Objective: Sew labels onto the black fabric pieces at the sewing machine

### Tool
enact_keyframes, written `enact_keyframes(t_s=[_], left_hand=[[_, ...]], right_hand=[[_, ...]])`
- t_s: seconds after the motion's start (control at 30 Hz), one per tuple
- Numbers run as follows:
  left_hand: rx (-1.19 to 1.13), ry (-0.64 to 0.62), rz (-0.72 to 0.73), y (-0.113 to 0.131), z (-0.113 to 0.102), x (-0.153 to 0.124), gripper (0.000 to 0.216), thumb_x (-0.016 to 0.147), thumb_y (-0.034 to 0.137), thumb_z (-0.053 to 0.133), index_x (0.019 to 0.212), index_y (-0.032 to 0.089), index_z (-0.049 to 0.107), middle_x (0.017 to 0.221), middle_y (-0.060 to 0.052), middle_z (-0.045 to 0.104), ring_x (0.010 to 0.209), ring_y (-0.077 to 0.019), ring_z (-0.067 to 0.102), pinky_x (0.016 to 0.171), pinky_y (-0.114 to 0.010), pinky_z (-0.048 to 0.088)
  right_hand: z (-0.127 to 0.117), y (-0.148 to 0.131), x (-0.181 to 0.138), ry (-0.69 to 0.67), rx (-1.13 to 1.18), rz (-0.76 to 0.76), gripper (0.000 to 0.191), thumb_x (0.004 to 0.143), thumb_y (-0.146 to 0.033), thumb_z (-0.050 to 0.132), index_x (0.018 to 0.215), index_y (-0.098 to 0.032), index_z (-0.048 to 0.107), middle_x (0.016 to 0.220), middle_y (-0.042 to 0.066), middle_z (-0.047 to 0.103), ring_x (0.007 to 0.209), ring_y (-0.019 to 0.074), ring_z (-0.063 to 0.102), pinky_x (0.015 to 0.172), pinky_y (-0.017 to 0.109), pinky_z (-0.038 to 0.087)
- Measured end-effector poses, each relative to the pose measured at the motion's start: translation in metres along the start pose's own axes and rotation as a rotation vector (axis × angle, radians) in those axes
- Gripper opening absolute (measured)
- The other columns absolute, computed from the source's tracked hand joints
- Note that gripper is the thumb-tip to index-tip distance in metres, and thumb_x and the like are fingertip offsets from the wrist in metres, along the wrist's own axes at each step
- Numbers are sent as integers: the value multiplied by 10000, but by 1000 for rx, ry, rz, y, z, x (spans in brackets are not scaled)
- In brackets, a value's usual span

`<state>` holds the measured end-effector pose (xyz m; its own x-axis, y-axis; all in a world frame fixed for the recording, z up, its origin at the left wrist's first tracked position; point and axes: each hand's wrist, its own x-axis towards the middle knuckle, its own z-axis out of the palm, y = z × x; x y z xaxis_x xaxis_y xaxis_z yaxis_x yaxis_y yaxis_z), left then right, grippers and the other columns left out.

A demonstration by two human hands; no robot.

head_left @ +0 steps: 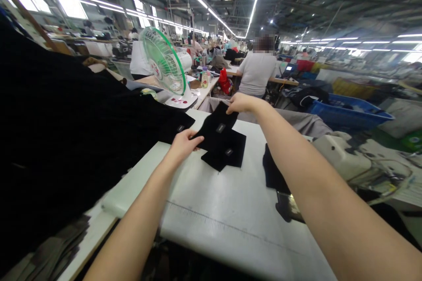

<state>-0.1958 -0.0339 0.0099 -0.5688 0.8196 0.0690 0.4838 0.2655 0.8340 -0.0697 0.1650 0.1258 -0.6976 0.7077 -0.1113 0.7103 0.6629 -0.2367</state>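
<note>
Between my two hands is a black fabric piece (211, 125) with a small grey label. My left hand (185, 144) pinches its near left edge, thumb on top. At the far right corner, my right hand (242, 102) grips the same piece with bent fingers. Under and in front of it, another labelled black fabric piece (234, 151) lies on the white sewing table (204, 189). A large heap of black fabric (82, 131) rises at the left, one labelled end reaching the tabletop. Partly behind my right forearm is more black fabric (273, 169) by the sewing machine (343, 158).
A green-rimmed fan (165, 61) stands beyond the table, near a bottle (204, 79) and a red bag (225, 81). Further off, a person in a light shirt (258, 72) sits facing away. A blue bin (351, 112) is at the right. Along the table's front runs a ruler marking (224, 224).
</note>
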Motion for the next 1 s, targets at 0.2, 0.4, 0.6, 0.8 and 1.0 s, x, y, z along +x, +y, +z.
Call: enact_keyframes(t_s=[0.2, 0.4, 0.6, 0.8, 1.0], left_hand=[[514, -102, 10, 8, 34, -19, 122, 832, 289, 616, 833, 170, 645, 1095, -143, 666, 1097, -311, 609, 860, -361, 474], [637, -228, -52, 9, 40, -19, 186, 818, 297, 620, 962, 181, 643, 1038, -126, 709, 983, -286, 669, 764, -323, 484], [637, -296, -78, 16, 35, -16, 287, 797, 328, 631, 1044, 180, 632, 1085, -142, 717, 998, -307, 680, 756, -337, 485], [585, -349, -68, 15, 37, -12, 191, 698, 297, 720, 843, 193, 652, 1002, -108, 737, 965, -302, 691, 738, -317, 490], [437, -237, -58, 18, 32, -18, 141, 703, 166, 681, 831, 172, 622, 901, -96, 722, 901, -288, 694, 727, -327, 508]], right_hand=[[72, 36, -18, -226, -40, 217, 281, 959, -360, 635, 1147, -150, 636, 1119, 68, 661, 929, 193, 662, 798, 379, 575], [105, 51, -11, -239, -14, 244, 330, 961, -361, 632, 1224, -162, 608, 1211, 86, 632, 1014, 220, 648, 855, 421, 566], [96, 53, -14, -237, 6, 276, 343, 955, -364, 640, 1233, -166, 606, 1247, 91, 618, 1060, 235, 634, 890, 442, 551], [100, 49, -28, -315, 82, 340, 330, 963, -361, 630, 1225, -161, 606, 1197, 84, 636, 989, 212, 654, 832, 408, 573], [79, 39, -37, -278, 99, 299, 313, 963, -355, 632, 1205, -157, 613, 1171, 79, 645, 964, 203, 659, 814, 392, 578]])
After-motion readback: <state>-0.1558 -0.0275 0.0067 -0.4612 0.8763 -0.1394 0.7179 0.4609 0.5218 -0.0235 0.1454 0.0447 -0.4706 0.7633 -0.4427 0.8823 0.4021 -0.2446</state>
